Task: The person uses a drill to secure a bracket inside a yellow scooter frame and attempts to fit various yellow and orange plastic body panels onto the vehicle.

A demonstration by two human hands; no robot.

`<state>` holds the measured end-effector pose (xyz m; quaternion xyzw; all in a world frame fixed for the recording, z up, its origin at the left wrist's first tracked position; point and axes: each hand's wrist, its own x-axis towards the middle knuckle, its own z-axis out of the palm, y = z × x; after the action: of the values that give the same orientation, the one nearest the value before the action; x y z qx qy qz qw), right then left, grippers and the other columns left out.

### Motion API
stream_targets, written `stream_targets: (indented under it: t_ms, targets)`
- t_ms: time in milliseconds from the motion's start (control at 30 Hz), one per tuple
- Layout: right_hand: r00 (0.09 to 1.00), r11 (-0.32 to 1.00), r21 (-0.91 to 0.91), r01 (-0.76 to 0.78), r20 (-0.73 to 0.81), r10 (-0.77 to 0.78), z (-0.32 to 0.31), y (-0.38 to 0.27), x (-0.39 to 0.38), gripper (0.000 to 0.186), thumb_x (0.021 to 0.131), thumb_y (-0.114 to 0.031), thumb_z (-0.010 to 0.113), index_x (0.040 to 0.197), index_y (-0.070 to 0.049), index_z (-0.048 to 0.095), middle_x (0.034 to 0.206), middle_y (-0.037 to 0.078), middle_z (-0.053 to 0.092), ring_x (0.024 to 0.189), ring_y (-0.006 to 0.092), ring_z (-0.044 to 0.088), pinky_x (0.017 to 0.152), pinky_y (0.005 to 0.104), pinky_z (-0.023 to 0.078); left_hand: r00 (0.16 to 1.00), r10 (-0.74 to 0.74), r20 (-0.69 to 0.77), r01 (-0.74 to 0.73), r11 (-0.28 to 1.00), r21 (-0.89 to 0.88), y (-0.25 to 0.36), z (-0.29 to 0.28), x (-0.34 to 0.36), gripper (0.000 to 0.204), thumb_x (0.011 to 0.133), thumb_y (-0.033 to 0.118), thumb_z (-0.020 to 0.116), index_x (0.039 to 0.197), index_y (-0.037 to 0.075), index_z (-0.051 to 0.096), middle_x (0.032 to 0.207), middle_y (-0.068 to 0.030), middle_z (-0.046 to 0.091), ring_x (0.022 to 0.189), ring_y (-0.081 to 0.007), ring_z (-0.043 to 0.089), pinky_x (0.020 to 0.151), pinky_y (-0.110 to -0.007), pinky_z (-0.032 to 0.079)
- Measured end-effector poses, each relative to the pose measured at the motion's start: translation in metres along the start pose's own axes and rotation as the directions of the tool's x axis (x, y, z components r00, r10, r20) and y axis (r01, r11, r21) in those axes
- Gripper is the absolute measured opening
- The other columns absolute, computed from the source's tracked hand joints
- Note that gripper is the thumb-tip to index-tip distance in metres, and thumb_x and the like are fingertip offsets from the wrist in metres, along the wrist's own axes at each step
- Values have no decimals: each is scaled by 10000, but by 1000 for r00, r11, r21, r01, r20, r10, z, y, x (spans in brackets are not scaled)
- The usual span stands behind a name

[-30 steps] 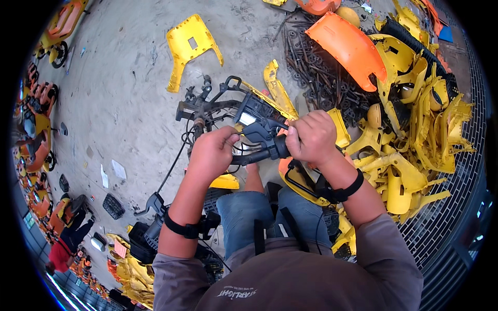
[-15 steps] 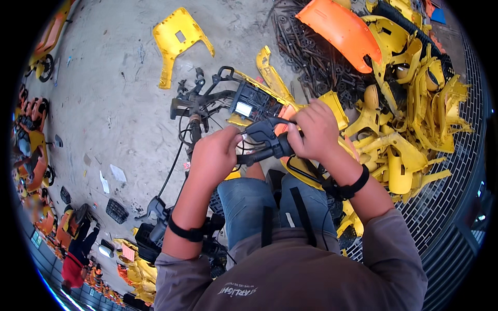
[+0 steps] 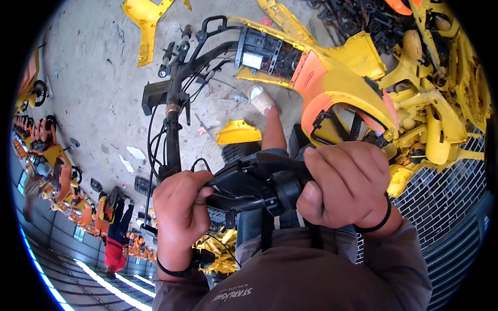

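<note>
A black brake lever assembly (image 3: 231, 179) on a handlebar is held in front of my torso. My left hand (image 3: 180, 207) is closed at its left side, thumb and fingertips pinched by the lever; whether a cable is between them is unclear. My right hand (image 3: 345, 189) wraps around the handlebar's right end, hiding most of the grip. Black cables (image 3: 155, 145) run beside the frame tube (image 3: 173, 140). Beyond lie an exposed black electronic compartment (image 3: 259, 52) with a pale label and a yellow-and-orange scooter body (image 3: 334, 88). My bare leg and sandal (image 3: 259, 98) show below.
Yellow plastic panels (image 3: 436, 129) and black metal parts (image 3: 337, 20) pile up at the right. A yellow panel (image 3: 148, 26) lies on the grey floor (image 3: 93, 72). Orange scooters (image 3: 54, 166) line the left, where a person in red (image 3: 115, 251) stands.
My head's view has shifted, making the hands and lever appear larger and lower. Both hands have drawn the handlebar toward my body, still holding it, and my leg and sandal have come into view.
</note>
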<state>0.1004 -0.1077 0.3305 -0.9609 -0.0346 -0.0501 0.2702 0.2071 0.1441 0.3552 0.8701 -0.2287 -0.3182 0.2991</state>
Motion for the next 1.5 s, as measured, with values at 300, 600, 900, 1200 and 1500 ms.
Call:
stream_targets:
  t_ms: [300, 600, 900, 1200, 1500]
  targets:
    - [1000, 1000, 10, -21, 5, 21, -1, 3, 1, 319, 882, -311, 591, 870, -20, 720, 806, 73, 675, 683, 204, 616, 629, 329, 484, 1000, 29, 2, -29, 999, 21, -1, 1, 2, 247, 652, -45, 670, 890, 15, 705, 640, -90, 559, 548, -279, 573, 544, -362, 432]
    - [985, 991, -69, -115, 119, 123, -4, -6, 16, 386, 914, -345, 524, 1040, -44, 729, 981, 100, 708, 1019, 302, 659, 990, 480, 460, 999, 26, 25, -26, 1000, 4, 2, -5, 7, 260, 673, -50, 680, 922, 15, 717, 629, -71, 538, 541, -261, 552, 539, -355, 416]
    - [957, 994, 26, -107, 274, 96, -10, -6, 34, 310, 909, -373, 659, 947, -67, 696, 835, 70, 638, 857, 242, 656, 1158, 571, 328, 1000, 24, -13, -25, 994, -104, -4, -2, -3, 226, 775, -80, 696, 978, 20, 689, 751, -117, 639, 656, -323, 646, 601, -397, 506]
    - [996, 997, 59, -44, 76, 40, 3, -5, 22, 237, 794, -284, 760, 744, -81, 650, 631, 32, 543, 574, 239, 550, 609, 374, 423, 1000, -4, 16, 7, 986, -167, -11, -9, -8, 275, 784, -85, 698, 1040, 15, 705, 802, -139, 680, 710, -323, 686, 640, -378, 539]
    - [985, 995, 62, -84, 154, 73, -2, -8, 29, 225, 804, -302, 781, 837, -96, 697, 772, 28, 610, 830, 262, 596, 825, 426, 436, 985, -110, -131, 88, 983, -161, -14, -8, -9, 191, 875, -49, 684, 1052, 19, 711, 836, -148, 684, 713, -307, 676, 644, -339, 528]
